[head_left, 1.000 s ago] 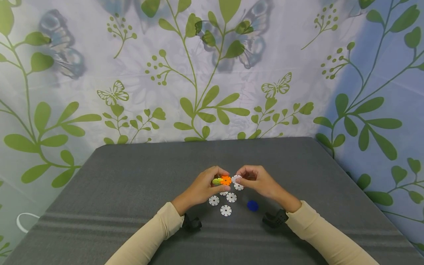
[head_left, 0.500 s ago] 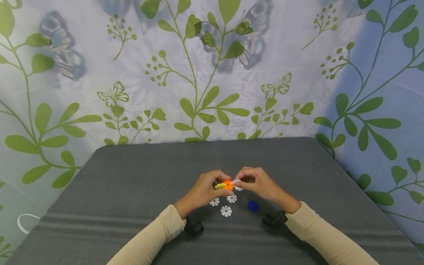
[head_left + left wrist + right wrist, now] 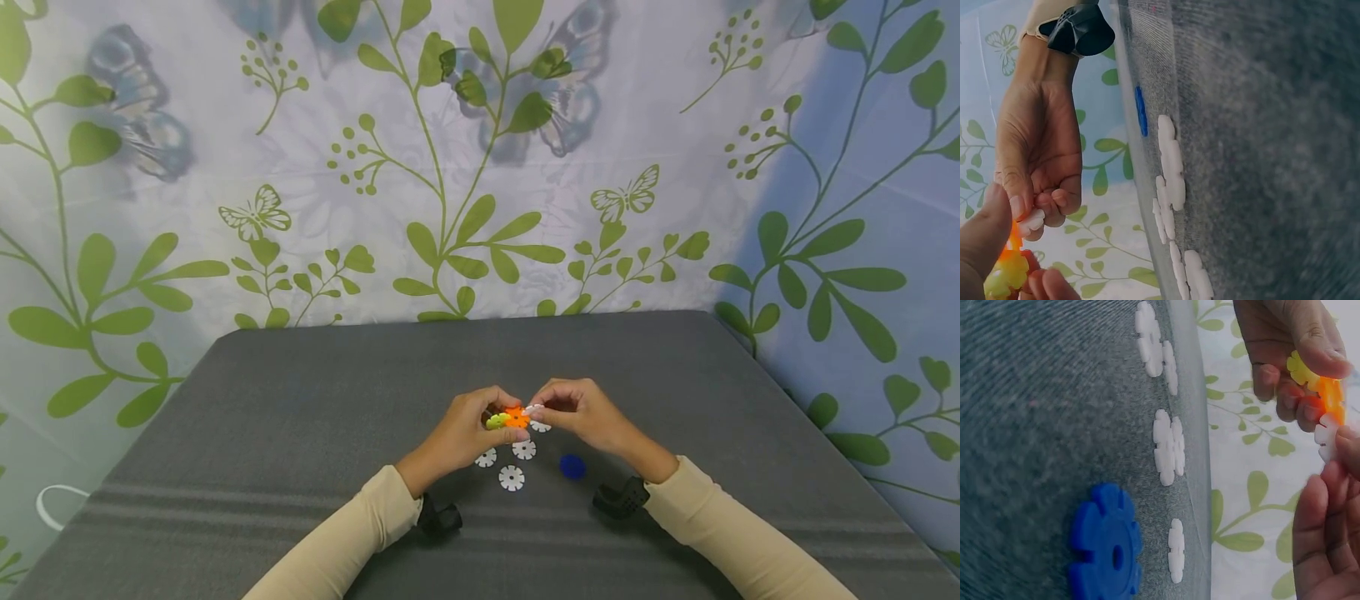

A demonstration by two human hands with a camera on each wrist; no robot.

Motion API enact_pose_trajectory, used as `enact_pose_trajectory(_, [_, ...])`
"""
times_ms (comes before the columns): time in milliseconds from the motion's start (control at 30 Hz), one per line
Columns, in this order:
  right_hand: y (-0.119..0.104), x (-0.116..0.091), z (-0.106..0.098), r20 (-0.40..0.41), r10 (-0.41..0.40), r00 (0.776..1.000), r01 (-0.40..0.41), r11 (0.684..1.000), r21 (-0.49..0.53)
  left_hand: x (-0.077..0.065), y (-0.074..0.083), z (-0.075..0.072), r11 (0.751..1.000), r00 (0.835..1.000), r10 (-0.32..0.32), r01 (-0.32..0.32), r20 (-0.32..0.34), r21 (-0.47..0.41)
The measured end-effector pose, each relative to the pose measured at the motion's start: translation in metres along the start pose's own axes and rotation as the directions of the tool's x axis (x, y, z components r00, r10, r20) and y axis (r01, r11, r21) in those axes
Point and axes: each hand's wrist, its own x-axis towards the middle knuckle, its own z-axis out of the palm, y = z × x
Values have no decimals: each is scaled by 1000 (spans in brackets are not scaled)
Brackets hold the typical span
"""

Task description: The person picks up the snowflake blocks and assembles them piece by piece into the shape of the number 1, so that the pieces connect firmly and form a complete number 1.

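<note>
Over the far part of the tabletop [image 3: 420,360], toward the printed cloth [image 3: 495,275], a hand could pass freely, but between the left grip [image 3: 457,429] and the right grip [image 3: 588,410] the way is closed by an orange disc [image 3: 517,419] and a held white disc [image 3: 1324,437]. On the near side, loose white discs [image 3: 512,477] and a blue disc [image 3: 572,467] lie as low obstacles, with a narrow passage between them.

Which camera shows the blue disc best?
The right wrist view: the blue disc is large there, its notched shape clear, though the frame cuts its bottom. The head view shows it whole but small; the left wrist, a thin edge-on sliver.
</note>
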Motion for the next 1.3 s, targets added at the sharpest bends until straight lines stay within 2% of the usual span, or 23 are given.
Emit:
enact_pose_trajectory(233, [6, 1, -4, -31, 56, 998, -54, 995, 81, -1, -2, 0, 999, 1000, -21, 21, 3, 44])
enact_pose_trajectory(333, [8, 1, -4, -45, 65, 997, -61, 994, 85, -1, -1, 0, 998, 999, -36, 36, -2, 57])
enact_pose_trajectory(633, [5, 0, 1, -6, 109, 994, -107, 980, 167, -2, -1, 3, 998, 999, -39, 38, 14, 52])
enact_pose_trajectory(1033, [4, -1, 1, -22, 114, 993, -112, 992, 52, -3, -3, 4, 998, 1000, -2, 2, -9, 62])
enact_pose_trajectory(1167, [4, -1, -12, 30, 131, 991, -132, 991, 35, -2, -2, 2, 998, 1000, -9, 11, -29, 68])
enact_pose_trajectory(1300, [4, -1, -27, 140, 182, 973, -188, 982, 27, -1, 0, -2, 996, 999, -25, 28, -44, 82])
